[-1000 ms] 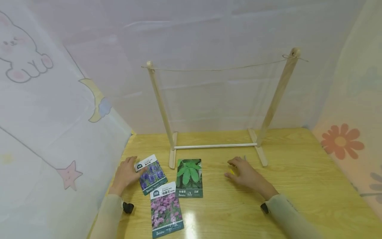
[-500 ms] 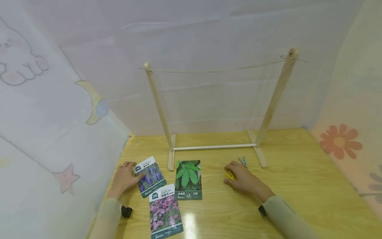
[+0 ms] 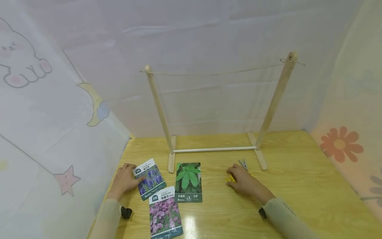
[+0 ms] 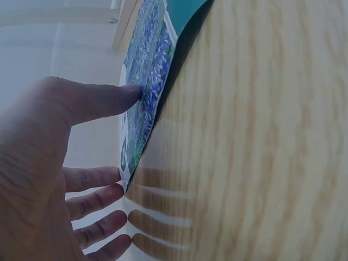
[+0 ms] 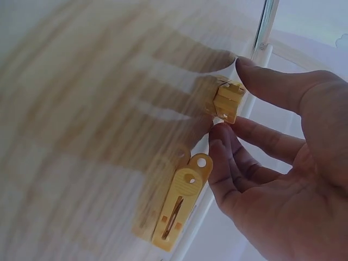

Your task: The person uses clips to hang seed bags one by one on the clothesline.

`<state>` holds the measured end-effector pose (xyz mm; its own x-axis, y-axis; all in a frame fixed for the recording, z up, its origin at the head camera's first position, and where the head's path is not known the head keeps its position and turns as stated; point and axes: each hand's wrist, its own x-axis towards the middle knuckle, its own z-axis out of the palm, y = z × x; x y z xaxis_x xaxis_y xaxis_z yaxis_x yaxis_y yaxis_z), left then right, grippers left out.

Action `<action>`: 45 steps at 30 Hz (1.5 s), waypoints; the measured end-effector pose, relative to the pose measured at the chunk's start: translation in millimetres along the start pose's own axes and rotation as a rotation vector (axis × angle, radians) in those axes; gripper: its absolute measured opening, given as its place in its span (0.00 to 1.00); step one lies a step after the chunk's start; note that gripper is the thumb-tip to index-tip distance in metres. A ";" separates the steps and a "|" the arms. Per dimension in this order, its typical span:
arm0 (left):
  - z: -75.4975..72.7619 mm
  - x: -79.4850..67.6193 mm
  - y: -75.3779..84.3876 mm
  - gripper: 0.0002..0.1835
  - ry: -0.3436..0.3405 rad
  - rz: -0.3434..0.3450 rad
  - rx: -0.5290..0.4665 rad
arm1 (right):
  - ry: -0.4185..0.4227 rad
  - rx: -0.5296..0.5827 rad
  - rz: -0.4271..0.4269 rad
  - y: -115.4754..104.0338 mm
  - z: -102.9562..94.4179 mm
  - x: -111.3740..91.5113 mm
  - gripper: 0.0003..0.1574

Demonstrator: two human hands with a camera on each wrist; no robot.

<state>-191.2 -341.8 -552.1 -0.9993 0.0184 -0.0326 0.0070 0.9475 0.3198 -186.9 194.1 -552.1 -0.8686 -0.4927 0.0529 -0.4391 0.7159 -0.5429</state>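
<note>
The person's left hand (image 3: 123, 181) is at the purple packet (image 3: 151, 179), which lies on the counter (image 3: 310, 189). Its grip is spread: the thumb rests on the printed flowers, and the other fingers, rather straight and a little apart, reach down at the packet's white end. The right hand (image 3: 243, 182) bends over a yellow clip (image 5: 229, 100), also on the counter. Here the grip is half open, with the clip between thumb and fingers; one finger touches it from below, but whether the thumb presses it, I cannot tell. A second yellow clip (image 5: 184, 204) lies just beside the fingers, and a grey clip (image 3: 243, 164) lies near, behind this hand. Between the two hands are the green packet (image 3: 188, 179) and, closer to the person, the pink packet (image 3: 165, 214), which meets the purple one's lower edge. Behind them the wooden stand (image 3: 277, 96) stands upright, a string (image 3: 215, 74) tied across its posts.
</note>
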 end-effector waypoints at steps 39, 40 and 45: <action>-27.6 9.2 -13.1 0.33 -0.063 -0.196 -0.583 | 0.027 0.121 -0.047 -8.8 -17.9 -0.3 0.23; -27.4 9.0 -13.1 0.35 -0.063 -0.203 -0.597 | 0.029 0.127 -0.050 -9.6 -18.9 0.1 0.23; -26.1 9.8 -12.8 0.38 -0.055 -0.250 -0.727 | 0.038 0.126 -0.066 -9.9 -21.9 1.7 0.21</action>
<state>-202.0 -362.1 -531.8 -0.9645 -0.1347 -0.2272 -0.2641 0.4780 0.8377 -189.1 197.0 -528.2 -0.8477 -0.5162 0.1221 -0.4654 0.6136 -0.6379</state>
